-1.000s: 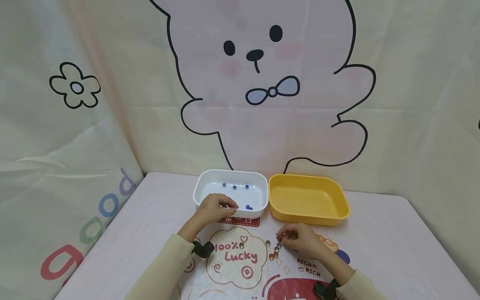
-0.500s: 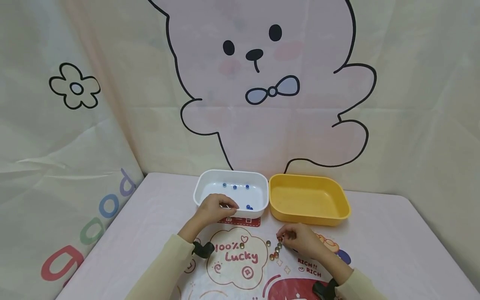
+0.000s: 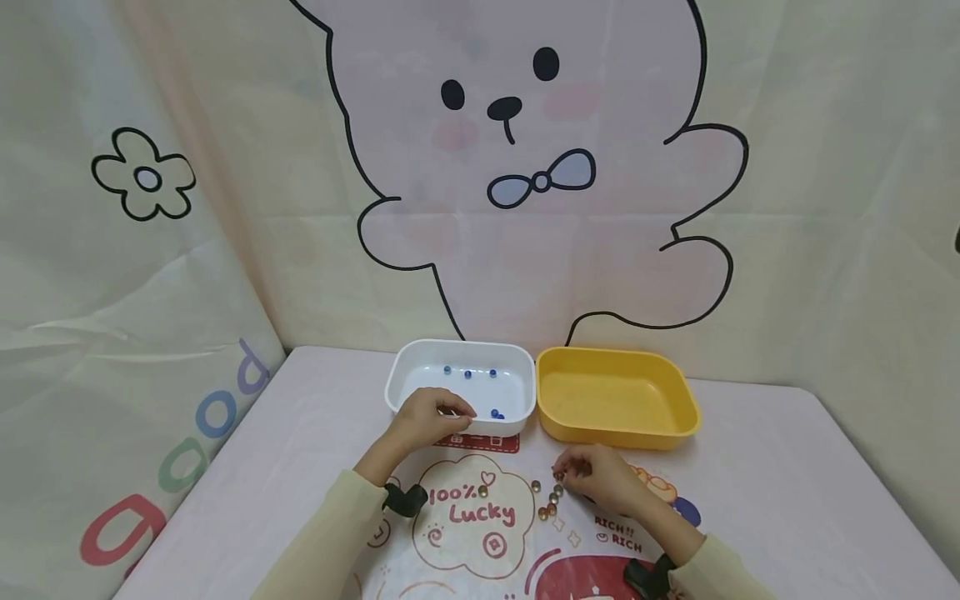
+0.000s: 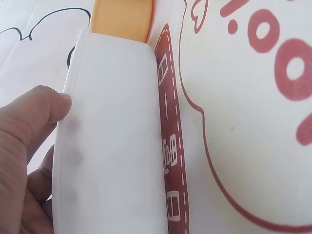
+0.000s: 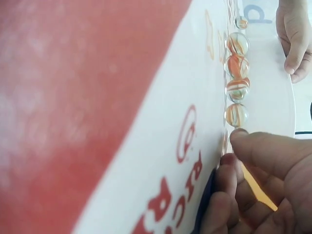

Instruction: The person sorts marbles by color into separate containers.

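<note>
My left hand (image 3: 426, 418) grips the near rim of a white tray (image 3: 517, 358), thumb (image 4: 56, 105) at the rim and the other fingers behind the wall. Several small blue marbles (image 3: 468, 375) lie inside that tray. On the tabletop, my right hand (image 3: 600, 481) pinches a reddish marble (image 3: 558, 476) between thumb and fingertips; the thumb hides it in the right wrist view. Right beside those fingertips runs a short line of clear glass marbles with orange swirls (image 5: 237, 67). Another marble (image 3: 536, 486) sits just left of the line, and one more (image 3: 483, 492) lies farther left.
A yellow tray (image 3: 615, 396), with no marbles showing in it, stands right against the white one at the back. Under everything is a white tabletop (image 3: 780, 483) with red printed lettering. Behind the trays hangs a cloth backdrop (image 3: 480, 250) with a cartoon bear.
</note>
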The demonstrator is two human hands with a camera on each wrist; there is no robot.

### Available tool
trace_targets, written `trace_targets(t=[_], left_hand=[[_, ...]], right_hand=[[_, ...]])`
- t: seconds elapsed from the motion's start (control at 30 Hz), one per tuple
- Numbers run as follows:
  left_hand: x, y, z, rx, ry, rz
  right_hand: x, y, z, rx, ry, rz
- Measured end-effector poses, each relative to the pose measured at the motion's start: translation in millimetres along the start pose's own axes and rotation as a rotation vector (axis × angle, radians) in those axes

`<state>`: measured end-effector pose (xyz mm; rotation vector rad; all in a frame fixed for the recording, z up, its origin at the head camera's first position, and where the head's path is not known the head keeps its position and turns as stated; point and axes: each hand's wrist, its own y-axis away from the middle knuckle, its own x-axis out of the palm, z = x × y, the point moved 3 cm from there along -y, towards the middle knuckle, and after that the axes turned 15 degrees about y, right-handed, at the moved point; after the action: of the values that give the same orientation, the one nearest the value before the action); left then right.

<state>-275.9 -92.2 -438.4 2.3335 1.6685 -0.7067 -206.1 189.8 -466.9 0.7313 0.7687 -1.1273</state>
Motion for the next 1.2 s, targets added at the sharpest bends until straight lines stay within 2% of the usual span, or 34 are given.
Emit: trace_targets(t=[0.4,0.63,0.9,1.2], left_hand=[[-1.1,-0.4,1.6,-0.016,0.013,0.002],[-2.1,-2.2,-0.6,-0.026,0.016,0.006],[-2.3,-1.0,-1.6,-0.049,0.033,0.004],[-2.0,-0.5,-0.9,-0.037,0.024,-0.001]], right_hand=[[-7.1,4.0,1.1,-0.017,-0.018,0.001],[-14.7,5.1,1.6,-0.052,0.023,-0.033],[-25.8,12.2,3.9,-0.001,0.012,-0.059],[-40.0,17.7,8.4,-0.048,0.017,-0.096]])
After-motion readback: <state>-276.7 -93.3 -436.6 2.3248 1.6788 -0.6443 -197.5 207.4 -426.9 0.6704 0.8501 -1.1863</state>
